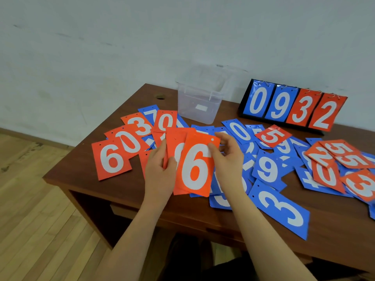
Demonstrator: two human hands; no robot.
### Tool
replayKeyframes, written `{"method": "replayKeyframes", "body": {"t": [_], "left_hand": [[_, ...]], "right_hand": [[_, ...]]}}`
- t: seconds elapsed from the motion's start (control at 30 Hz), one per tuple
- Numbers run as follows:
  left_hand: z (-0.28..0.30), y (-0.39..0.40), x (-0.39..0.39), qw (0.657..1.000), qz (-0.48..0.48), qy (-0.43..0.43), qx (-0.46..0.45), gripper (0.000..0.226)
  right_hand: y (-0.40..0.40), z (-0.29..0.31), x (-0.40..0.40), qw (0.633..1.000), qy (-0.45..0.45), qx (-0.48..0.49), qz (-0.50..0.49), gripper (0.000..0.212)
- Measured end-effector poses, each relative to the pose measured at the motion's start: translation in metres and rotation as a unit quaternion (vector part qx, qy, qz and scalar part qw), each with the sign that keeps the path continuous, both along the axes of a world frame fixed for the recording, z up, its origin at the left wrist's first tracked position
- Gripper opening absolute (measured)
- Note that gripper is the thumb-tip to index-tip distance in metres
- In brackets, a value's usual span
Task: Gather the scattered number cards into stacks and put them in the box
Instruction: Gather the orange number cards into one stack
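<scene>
Red and blue number cards lie scattered over the brown desk (85, 175). My left hand (160, 169) holds a small fan of red cards (194, 169) above the desk, a white 6 on the front one. My right hand (227, 157) pinches the right edge of that front card near its top. A clear plastic box (199, 104) stands open behind the cards, nothing visible in it but a white label. More red cards (113, 159) lie at the left, blue cards (267, 169) at the right.
A black flip scoreboard (294, 106) reading 0 9 3 2 stands at the back right against the white wall. The desk's left edge drops to a wooden floor (30, 199). A cable hole (160, 97) sits left of the box.
</scene>
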State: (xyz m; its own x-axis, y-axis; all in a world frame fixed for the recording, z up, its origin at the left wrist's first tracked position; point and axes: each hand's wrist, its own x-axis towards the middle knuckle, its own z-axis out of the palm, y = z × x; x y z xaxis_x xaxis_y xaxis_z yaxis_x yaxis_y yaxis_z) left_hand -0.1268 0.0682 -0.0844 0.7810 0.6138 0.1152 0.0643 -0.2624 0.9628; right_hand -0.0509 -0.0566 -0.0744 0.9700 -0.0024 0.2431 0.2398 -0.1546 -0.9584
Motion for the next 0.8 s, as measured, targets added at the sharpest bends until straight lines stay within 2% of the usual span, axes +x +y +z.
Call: {"method": "replayKeyframes", "body": {"t": [0.13,0.23,0.37,0.47,0.57,0.73,0.8], "left_hand": [[0.002,-0.011,0.001,0.999,-0.026,-0.006,-0.030,0.052],[0.002,-0.012,0.003,1.000,-0.022,0.007,-0.018,0.056],[-0.003,0.000,0.005,0.998,0.059,0.003,-0.013,0.053],[-0.009,0.017,0.005,0.993,0.115,0.012,-0.009,0.053],[-0.014,0.036,0.007,0.989,0.148,0.027,-0.008,0.054],[-0.021,0.057,0.014,0.987,0.157,0.038,-0.010,0.052],[-0.024,0.062,0.016,0.987,0.156,0.044,-0.007,0.052]], "right_hand": [[0.010,-0.006,-0.002,1.000,0.001,-0.020,-0.011,0.029],[0.008,-0.007,0.004,0.999,-0.013,-0.037,-0.001,0.030],[0.010,-0.012,0.019,0.998,-0.016,-0.062,0.004,0.030],[0.022,-0.027,0.037,0.989,0.023,-0.146,0.011,0.029],[0.041,-0.040,0.052,0.966,0.048,-0.253,0.016,0.038],[0.073,-0.041,0.064,0.915,0.060,-0.399,0.027,0.055],[0.084,-0.042,0.067,0.894,0.082,-0.439,0.031,0.056]]}}
